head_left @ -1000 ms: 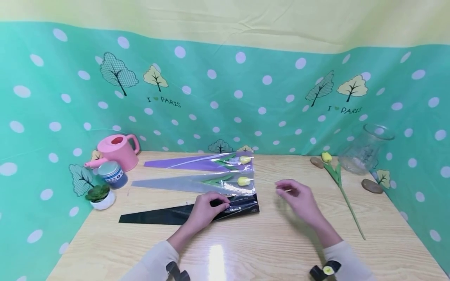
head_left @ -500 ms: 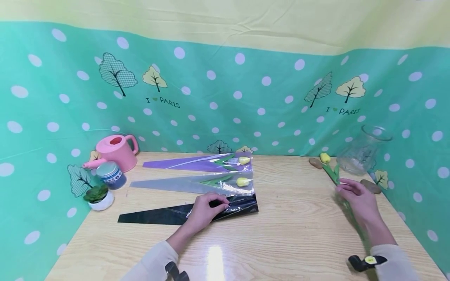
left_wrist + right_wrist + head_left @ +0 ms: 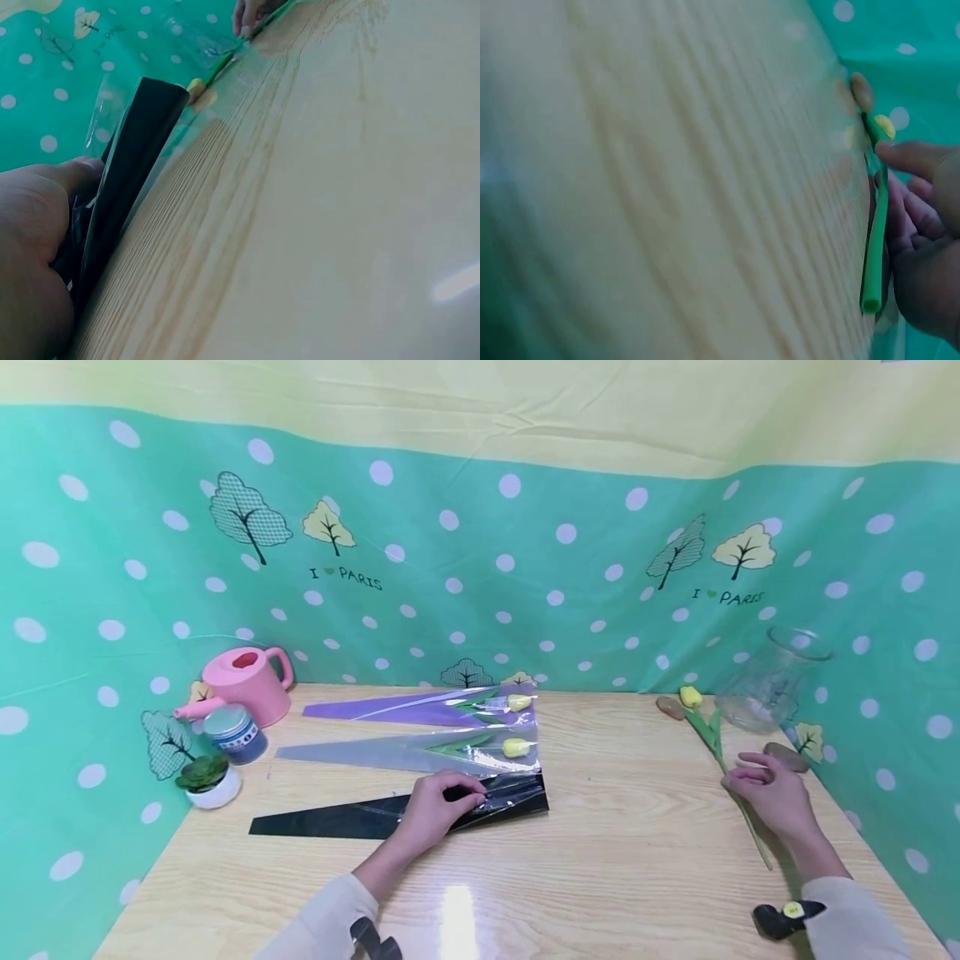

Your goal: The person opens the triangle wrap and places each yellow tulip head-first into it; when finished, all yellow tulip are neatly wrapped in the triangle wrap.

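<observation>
Since a second ago: right hand (image 3: 772,792) crossed from mid-surface to the loose tulip (image 3: 708,735) at the right edge, fingers now closing round its green stem. Left hand (image 3: 433,810) unchanged, gripping the black sleeve (image 3: 330,820) on the wooden surface (image 3: 615,860). Behind: two filled sleeves, glass vase (image 3: 765,681).
</observation>
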`<action>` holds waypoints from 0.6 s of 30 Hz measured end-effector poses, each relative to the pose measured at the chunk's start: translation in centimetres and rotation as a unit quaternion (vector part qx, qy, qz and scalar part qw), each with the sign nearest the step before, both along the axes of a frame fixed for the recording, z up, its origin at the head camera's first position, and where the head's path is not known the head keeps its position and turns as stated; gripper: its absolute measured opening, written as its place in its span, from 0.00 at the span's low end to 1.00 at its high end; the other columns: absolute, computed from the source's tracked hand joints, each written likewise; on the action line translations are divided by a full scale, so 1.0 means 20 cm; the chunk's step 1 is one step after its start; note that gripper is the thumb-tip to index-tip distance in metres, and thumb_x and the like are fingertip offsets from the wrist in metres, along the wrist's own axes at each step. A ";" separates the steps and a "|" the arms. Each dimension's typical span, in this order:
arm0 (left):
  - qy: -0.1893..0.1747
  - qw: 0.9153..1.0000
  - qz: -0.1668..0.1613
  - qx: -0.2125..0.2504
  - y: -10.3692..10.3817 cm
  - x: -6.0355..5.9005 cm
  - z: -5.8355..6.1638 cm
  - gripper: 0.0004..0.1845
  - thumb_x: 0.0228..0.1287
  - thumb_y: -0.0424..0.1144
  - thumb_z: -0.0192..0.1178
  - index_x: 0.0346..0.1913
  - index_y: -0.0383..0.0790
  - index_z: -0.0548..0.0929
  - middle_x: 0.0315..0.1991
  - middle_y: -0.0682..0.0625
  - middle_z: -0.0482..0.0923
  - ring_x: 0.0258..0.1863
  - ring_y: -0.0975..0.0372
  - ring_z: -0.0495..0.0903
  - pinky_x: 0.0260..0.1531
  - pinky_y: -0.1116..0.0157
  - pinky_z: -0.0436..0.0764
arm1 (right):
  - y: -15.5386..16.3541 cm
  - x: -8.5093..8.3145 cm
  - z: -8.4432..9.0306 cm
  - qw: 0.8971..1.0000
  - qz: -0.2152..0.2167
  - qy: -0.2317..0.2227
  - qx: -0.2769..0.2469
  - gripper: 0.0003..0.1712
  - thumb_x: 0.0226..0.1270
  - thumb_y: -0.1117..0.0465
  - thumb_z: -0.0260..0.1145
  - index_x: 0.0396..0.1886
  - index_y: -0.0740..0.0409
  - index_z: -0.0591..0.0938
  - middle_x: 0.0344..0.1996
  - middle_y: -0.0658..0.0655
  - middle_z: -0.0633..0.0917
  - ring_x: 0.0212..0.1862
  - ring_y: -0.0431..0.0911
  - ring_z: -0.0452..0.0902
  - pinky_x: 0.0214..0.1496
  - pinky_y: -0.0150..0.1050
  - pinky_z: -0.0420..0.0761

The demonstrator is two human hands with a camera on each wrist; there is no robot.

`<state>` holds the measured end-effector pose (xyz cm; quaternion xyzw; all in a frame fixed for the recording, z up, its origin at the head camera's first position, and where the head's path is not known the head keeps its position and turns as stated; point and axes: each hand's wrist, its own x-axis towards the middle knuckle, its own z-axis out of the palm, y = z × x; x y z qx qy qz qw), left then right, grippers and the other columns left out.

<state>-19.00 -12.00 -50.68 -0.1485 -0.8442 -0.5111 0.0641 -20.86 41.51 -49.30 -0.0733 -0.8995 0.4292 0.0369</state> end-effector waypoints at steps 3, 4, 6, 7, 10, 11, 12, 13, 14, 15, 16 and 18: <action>-0.001 1.000 0.004 0.002 0.00 0.00 0.00 0.09 0.61 0.37 0.75 0.37 0.59 0.92 0.40 0.63 0.90 0.50 0.63 0.87 0.58 0.63 0.83 | -0.03 -0.01 0.02 0.998 -0.004 0.004 0.056 0.40 0.71 0.50 0.71 0.71 0.70 0.68 0.37 0.47 0.90 0.33 0.21 0.76 0.34 0.23 0.78; -0.001 1.000 0.005 0.002 -0.01 0.00 0.00 0.09 0.61 0.37 0.75 0.37 0.60 0.92 0.40 0.64 0.90 0.50 0.63 0.87 0.58 0.64 0.83 | -0.05 -0.01 0.02 0.997 -0.009 0.004 0.070 0.38 0.71 0.51 0.71 0.71 0.70 0.69 0.38 0.51 0.90 0.32 0.22 0.76 0.33 0.23 0.77; -0.001 1.000 0.003 0.005 -0.01 0.00 0.00 0.09 0.60 0.37 0.75 0.36 0.60 0.92 0.39 0.63 0.90 0.50 0.62 0.87 0.58 0.63 0.83 | -0.06 0.00 0.03 0.996 -0.021 0.002 0.092 0.36 0.71 0.52 0.70 0.69 0.69 0.72 0.38 0.57 0.91 0.31 0.22 0.74 0.32 0.22 0.76; -0.002 1.000 0.002 0.006 -0.01 0.00 0.00 0.09 0.60 0.37 0.75 0.36 0.60 0.92 0.39 0.63 0.90 0.50 0.63 0.87 0.58 0.63 0.83 | -0.07 0.00 0.03 0.995 -0.026 0.001 0.095 0.35 0.71 0.53 0.70 0.69 0.69 0.73 0.38 0.58 0.91 0.30 0.22 0.74 0.32 0.22 0.75; -0.001 1.000 -0.002 0.004 -0.01 0.00 -0.01 0.09 0.60 0.37 0.75 0.37 0.59 0.92 0.39 0.63 0.90 0.49 0.63 0.87 0.58 0.64 0.83 | -0.07 0.01 0.04 0.996 -0.042 -0.006 0.080 0.32 0.72 0.55 0.69 0.67 0.70 0.75 0.36 0.54 0.90 0.30 0.22 0.73 0.32 0.23 0.77; -0.001 1.000 -0.003 0.004 -0.01 0.00 -0.01 0.09 0.60 0.37 0.75 0.37 0.59 0.92 0.39 0.63 0.90 0.49 0.63 0.87 0.58 0.64 0.83 | -0.07 0.02 0.03 0.997 -0.045 -0.008 0.067 0.31 0.73 0.55 0.68 0.67 0.71 0.75 0.35 0.51 0.90 0.30 0.21 0.73 0.32 0.23 0.78; 0.000 1.000 -0.003 0.002 0.00 0.00 -0.01 0.09 0.60 0.37 0.75 0.37 0.59 0.92 0.39 0.63 0.90 0.49 0.63 0.87 0.58 0.64 0.83 | -0.08 0.03 0.03 0.997 -0.048 -0.010 0.051 0.31 0.74 0.55 0.68 0.67 0.72 0.76 0.34 0.48 0.90 0.31 0.21 0.73 0.32 0.23 0.79; 0.000 1.000 -0.002 0.001 0.00 0.00 -0.01 0.09 0.60 0.37 0.75 0.37 0.59 0.92 0.39 0.64 0.90 0.49 0.63 0.87 0.58 0.64 0.83 | -0.08 0.03 0.03 0.998 -0.050 -0.011 0.035 0.30 0.74 0.56 0.67 0.67 0.72 0.76 0.33 0.45 0.89 0.31 0.20 0.74 0.33 0.23 0.80; 0.000 1.000 -0.002 0.001 0.00 0.00 -0.01 0.09 0.60 0.37 0.75 0.37 0.59 0.92 0.39 0.64 0.90 0.49 0.63 0.87 0.58 0.64 0.83 | -0.08 0.04 0.03 0.998 -0.053 -0.013 0.021 0.30 0.75 0.56 0.67 0.66 0.73 0.76 0.32 0.41 0.88 0.32 0.19 0.74 0.34 0.22 0.80; 0.000 1.000 -0.001 0.001 0.00 0.00 -0.01 0.09 0.60 0.37 0.75 0.37 0.59 0.92 0.38 0.64 0.90 0.48 0.63 0.87 0.58 0.64 0.83 | -0.09 0.05 0.04 0.998 -0.056 -0.015 0.007 0.30 0.75 0.55 0.66 0.66 0.73 0.77 0.31 0.38 0.88 0.33 0.19 0.74 0.35 0.21 0.80; 0.000 1.000 -0.001 0.001 0.00 0.00 0.00 0.09 0.60 0.36 0.75 0.37 0.59 0.92 0.38 0.63 0.90 0.48 0.63 0.87 0.58 0.64 0.83 | -0.09 0.06 0.04 0.998 -0.060 -0.019 -0.008 0.29 0.76 0.55 0.66 0.67 0.72 0.77 0.31 0.34 0.87 0.33 0.18 0.74 0.35 0.20 0.79; 0.000 1.000 -0.001 0.002 -0.01 0.00 0.00 0.09 0.61 0.36 0.75 0.37 0.59 0.92 0.38 0.63 0.90 0.48 0.63 0.87 0.57 0.64 0.83 | -0.11 0.07 0.06 0.997 -0.066 -0.025 -0.029 0.29 0.77 0.54 0.64 0.67 0.71 0.76 0.31 0.28 0.85 0.35 0.17 0.74 0.37 0.18 0.79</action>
